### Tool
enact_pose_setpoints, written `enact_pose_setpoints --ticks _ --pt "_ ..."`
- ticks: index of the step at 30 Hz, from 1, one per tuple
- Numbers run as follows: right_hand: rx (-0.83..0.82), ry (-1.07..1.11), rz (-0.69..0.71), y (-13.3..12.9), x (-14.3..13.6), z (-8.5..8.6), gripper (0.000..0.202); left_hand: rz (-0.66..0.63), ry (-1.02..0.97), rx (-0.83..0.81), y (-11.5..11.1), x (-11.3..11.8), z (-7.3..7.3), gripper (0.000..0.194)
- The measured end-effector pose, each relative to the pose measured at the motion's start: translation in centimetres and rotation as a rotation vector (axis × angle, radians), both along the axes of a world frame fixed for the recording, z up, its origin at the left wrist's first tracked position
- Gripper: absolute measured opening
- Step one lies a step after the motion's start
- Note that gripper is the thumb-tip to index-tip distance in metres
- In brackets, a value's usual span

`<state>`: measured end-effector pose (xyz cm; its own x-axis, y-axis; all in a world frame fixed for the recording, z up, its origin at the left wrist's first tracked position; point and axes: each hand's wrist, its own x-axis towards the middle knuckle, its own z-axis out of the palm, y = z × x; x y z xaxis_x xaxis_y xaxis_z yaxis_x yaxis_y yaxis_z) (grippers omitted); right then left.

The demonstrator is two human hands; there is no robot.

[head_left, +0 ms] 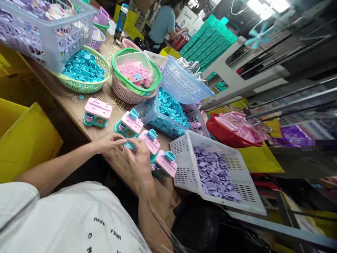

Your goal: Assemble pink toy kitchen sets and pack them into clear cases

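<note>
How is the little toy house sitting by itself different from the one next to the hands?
The lone toy house has a plain pink roof; the toy house by the left hand carries a blue piece on its roof. The lone one stands apart, the other sits in a row. Both have pink roofs and teal walls.

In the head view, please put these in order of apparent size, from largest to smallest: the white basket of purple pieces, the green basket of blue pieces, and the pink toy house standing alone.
1. White basket of purple pieces, largest, though also nearest the camera.
2. Green basket of blue pieces.
3. Pink toy house, clearly smallest.
</note>
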<state>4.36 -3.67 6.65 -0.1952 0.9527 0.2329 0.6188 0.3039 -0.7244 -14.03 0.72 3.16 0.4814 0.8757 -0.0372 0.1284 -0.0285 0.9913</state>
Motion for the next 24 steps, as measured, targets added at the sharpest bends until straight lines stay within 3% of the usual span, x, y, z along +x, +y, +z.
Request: enact_pose_setpoints --ticks 4,8,11,13,18,24 --pt "0.081 0.163 0.223 7.1 -5.5 2.1 0.027 0.216 -0.093 0.080 3.7 -7.0 4.1 0.055" --pt "0.059 0.269 0.350 14.4 -11.0 1.5 0.025 0.402 0.168 0.307 7.7 -12.4 6.0 0.037" --pt "-0.018 0.217 0.347 17.0 -13.1 0.3 0.027 0.444 0.332 0.381 9.5 -14.2 5.2 0.030" --pt "-0.059 0.189 0.342 17.4 -13.3 -0.4 0.029 0.439 0.320 0.350 10.0 -14.5 4.0 0.033" --pt "-0.049 0.230 0.410 17.3 -12.6 -0.8 0.033 0.415 0.047 0.218 9.8 -14.4 1.5 0.049" --pt "0.112 0.196 0.454 17.7 -13.1 -1.4 0.022 0.464 -0.171 0.104 10.0 -14.5 1.2 0.050"
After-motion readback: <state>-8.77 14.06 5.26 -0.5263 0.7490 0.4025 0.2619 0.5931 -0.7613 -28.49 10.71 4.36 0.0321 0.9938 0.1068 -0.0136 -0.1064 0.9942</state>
